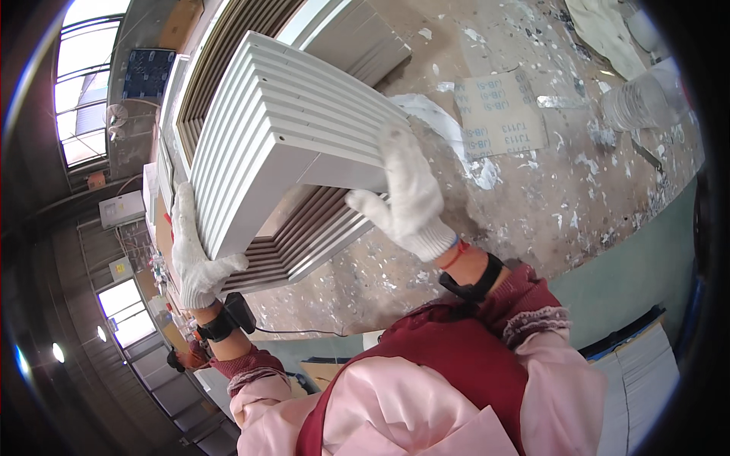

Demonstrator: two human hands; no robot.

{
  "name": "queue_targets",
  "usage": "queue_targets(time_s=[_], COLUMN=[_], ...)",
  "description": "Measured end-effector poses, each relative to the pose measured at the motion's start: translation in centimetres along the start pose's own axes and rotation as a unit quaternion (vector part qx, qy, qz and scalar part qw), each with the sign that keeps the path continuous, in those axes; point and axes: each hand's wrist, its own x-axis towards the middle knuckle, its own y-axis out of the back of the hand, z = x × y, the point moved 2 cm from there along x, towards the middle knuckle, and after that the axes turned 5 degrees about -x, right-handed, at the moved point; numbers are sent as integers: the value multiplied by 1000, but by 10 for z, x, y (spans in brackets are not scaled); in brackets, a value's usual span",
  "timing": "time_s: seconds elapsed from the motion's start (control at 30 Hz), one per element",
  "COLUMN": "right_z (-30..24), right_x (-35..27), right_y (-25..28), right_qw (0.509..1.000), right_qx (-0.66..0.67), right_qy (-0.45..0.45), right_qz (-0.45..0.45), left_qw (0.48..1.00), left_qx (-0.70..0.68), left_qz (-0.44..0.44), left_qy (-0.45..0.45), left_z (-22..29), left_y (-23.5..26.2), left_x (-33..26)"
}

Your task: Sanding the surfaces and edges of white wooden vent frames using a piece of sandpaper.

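Note:
A stack of white rectangular frames (304,106) with grooved-looking edges stands tilted on the worktable in front of me. Its layers line up closely, and small dark holes show near the corner. My left hand (196,254), in a white knit glove, grips the left side, thumb over the near edge. On the right side, my right hand (408,190), gloved alike, has its fingers along the outer face and its thumb by the opening. The right fingertips are slightly blurred. Through the opening, brownish inner edges of the frames are visible.
Behind the stack lie more frames (353,45), some brown-edged. To the right on the paint-spattered table (547,197) are a tan sheet with blue print (499,114), a clear plastic bottle (646,99) and a pale cloth (604,34). A dark cable (300,331) runs from my left wrist.

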Motion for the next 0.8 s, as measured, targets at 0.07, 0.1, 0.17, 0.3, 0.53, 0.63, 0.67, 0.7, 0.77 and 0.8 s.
queue_targets(time_s=[0.07, 0.1, 0.17, 0.3, 0.53, 0.63, 0.67, 0.7, 0.77, 0.8], right_z=[20, 28, 30, 11, -69, -91, -93, -92, -83, -76], right_x=[-18, -25, -32, -20, 55, 76, 80, 81, 78, 74], right_y=[1, 3, 6, 7, 17, 19, 17, 14, 10, 11], right_qw=[995, 989, 995, 986, 998, 992, 992, 991, 986, 981], right_qx=[19, 39, -8, 21, 19, 69, 56, 33, 64, 116], right_qy=[-67, -118, -77, -139, 8, 104, 112, 122, 138, 146], right_qz=[-67, -85, -59, -91, -55, 25, 1, -38, -62, -47], left_qw=[1000, 1000, 1000, 1000, 1000, 1000, 1000, 1000, 1000, 1000], left_qx=[14, 9, -12, 8, -14, -19, -11, -4, 5, 8], left_qz=[2, 2, 7, 4, 5, 2, 4, 5, 6, 8], left_qy=[-20, -4, 7, -4, -16, -14, -16, -19, -16, -12], left_z=[1, 1, 2, 3, 6, 6, 6, 6, 5, 5], left_y=[-1, -2, -2, 0, 0, 1, 2, 2, 2, 2], left_x=[0, -1, -2, -1, -2, -4, -4, -6, -8, -9])
